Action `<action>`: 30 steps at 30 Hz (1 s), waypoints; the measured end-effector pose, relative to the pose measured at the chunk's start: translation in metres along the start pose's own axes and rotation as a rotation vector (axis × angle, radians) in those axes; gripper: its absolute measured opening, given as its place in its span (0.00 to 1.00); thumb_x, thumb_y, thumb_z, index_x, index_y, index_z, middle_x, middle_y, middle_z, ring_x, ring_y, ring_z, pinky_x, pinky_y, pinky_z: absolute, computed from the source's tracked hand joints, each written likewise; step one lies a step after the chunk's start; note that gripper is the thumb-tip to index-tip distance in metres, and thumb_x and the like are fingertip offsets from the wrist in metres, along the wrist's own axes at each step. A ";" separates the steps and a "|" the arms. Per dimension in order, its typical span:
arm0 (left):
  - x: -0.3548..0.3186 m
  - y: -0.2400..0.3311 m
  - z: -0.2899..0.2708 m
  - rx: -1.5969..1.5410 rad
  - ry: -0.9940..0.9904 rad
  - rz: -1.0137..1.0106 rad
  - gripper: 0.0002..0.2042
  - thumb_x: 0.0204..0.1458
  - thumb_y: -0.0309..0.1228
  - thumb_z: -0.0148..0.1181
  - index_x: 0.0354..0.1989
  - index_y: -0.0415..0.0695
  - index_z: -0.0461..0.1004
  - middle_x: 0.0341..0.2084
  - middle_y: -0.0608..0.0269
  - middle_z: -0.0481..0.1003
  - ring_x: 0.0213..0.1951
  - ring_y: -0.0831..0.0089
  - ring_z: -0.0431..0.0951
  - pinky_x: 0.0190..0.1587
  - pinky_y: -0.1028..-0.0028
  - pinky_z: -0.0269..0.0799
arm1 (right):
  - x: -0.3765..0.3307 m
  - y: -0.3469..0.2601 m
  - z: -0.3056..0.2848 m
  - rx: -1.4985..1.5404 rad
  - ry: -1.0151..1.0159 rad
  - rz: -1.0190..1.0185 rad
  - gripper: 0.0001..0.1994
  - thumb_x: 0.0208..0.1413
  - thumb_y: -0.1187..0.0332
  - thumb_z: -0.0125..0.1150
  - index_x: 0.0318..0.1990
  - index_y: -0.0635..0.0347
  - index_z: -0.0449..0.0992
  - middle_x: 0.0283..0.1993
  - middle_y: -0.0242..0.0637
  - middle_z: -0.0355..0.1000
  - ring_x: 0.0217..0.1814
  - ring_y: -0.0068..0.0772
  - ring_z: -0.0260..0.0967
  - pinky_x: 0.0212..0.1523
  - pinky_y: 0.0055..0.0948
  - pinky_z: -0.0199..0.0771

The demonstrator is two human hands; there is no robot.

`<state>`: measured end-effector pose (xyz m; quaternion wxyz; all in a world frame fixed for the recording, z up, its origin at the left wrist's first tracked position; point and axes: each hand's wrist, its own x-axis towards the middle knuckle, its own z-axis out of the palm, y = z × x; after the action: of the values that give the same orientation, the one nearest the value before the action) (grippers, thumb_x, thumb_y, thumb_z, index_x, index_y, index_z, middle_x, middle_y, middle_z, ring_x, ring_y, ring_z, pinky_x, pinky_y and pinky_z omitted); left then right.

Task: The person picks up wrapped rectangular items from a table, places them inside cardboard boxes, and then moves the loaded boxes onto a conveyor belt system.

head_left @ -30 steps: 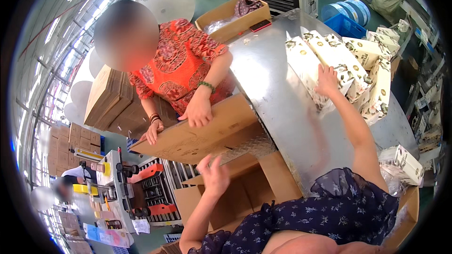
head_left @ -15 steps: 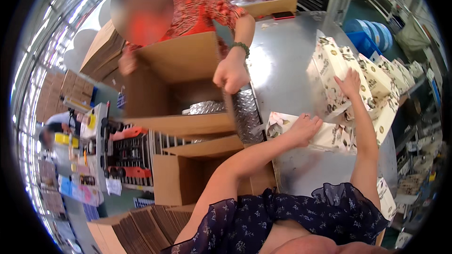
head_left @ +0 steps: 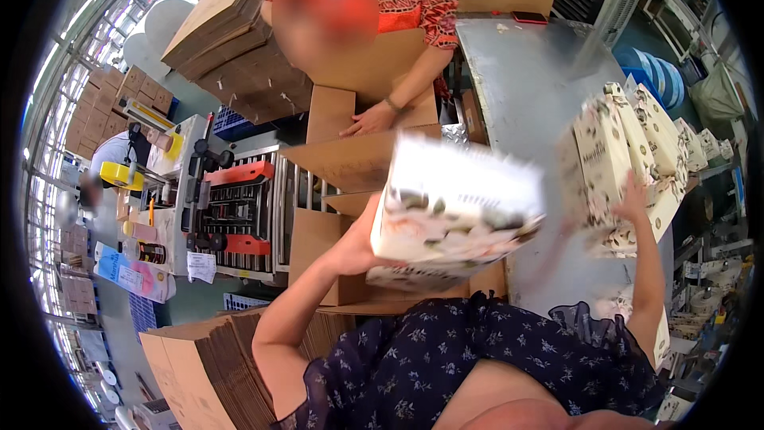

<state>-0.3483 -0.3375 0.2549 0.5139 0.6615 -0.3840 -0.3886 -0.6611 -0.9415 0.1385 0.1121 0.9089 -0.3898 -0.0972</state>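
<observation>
- Left hand [head_left: 360, 237], its elbow bent, grips the left end of a blurred floral bundle [head_left: 458, 215], held slightly tilted above an open carton [head_left: 310, 243].
- Right hand [head_left: 632, 201], on an outstretched arm, lies with fingers extended against floral packs [head_left: 602, 147] clustered on the metal table [head_left: 521, 72].

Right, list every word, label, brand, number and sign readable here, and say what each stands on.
Wording and brands aren't copied out; print shows here:
Floral packaging in the left hand: dark lettering, motion-blurred.
Cream floral packages by the right hand: dark lettering on their sides.
White paper sheet at left: print too small to read.
Brown carton flap: faint marks, unreadable.
</observation>
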 end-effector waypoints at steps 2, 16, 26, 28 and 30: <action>-0.029 -0.040 -0.012 0.193 0.057 0.042 0.49 0.36 0.28 0.77 0.68 0.40 0.52 0.63 0.54 0.61 0.66 0.60 0.61 0.66 0.62 0.60 | -0.036 0.012 0.004 0.025 -0.073 0.051 0.57 0.37 0.40 0.73 0.72 0.59 0.52 0.71 0.52 0.57 0.73 0.54 0.53 0.70 0.53 0.54; -0.062 -0.351 0.139 0.817 -0.414 -0.453 0.42 0.49 0.33 0.62 0.71 0.45 0.46 0.67 0.45 0.55 0.68 0.42 0.56 0.64 0.31 0.47 | -0.145 -0.168 -0.149 0.644 0.271 -0.248 0.46 0.29 0.70 0.79 0.63 0.60 0.62 0.57 0.45 0.67 0.61 0.52 0.63 0.62 0.42 0.64; -0.052 -0.409 0.153 1.007 -0.485 -0.398 0.40 0.52 0.42 0.62 0.68 0.32 0.53 0.64 0.35 0.61 0.65 0.42 0.61 0.65 0.44 0.54 | -0.232 -0.414 -0.169 0.802 0.015 -1.262 0.47 0.33 0.74 0.66 0.69 0.32 0.64 0.46 0.40 0.66 0.48 0.46 0.63 0.47 0.41 0.61; -0.054 -0.408 0.150 0.970 -0.532 -0.412 0.39 0.52 0.43 0.62 0.67 0.31 0.54 0.63 0.35 0.62 0.65 0.43 0.63 0.65 0.48 0.56 | -0.217 -0.470 -0.115 0.506 0.103 -1.337 0.50 0.37 0.71 0.67 0.73 0.26 0.54 0.42 0.41 0.65 0.43 0.44 0.62 0.43 0.41 0.61; -0.047 -0.401 0.154 0.936 -0.636 -0.374 0.39 0.53 0.44 0.61 0.67 0.31 0.55 0.62 0.35 0.63 0.64 0.43 0.64 0.64 0.51 0.57 | -0.201 -0.490 -0.050 0.370 -0.103 -1.289 0.49 0.41 0.70 0.67 0.73 0.32 0.51 0.53 0.48 0.66 0.57 0.54 0.64 0.55 0.49 0.64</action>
<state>-0.4632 -0.2829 -0.1574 -0.0497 0.7251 -0.5266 -0.4410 -0.4479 -0.4599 0.0672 -0.1445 0.9583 0.2155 -0.1196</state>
